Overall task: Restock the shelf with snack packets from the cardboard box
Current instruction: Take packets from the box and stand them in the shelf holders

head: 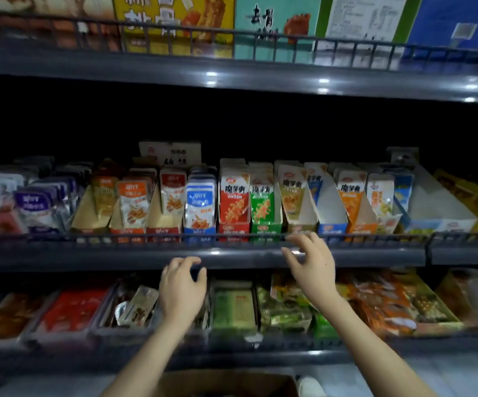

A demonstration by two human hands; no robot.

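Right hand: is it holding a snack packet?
No, the right hand is empty, with its fingers spread loosely in front of the shelf rail.

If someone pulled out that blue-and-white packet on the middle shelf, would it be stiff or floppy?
Probably floppy and light: the blue-and-white packet looks like thin film, its face slightly bowed. Its sheen suggests it may be slippery. Standing upright in a row, it may flop once freed.

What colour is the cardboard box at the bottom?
The cardboard box is brown; head view.
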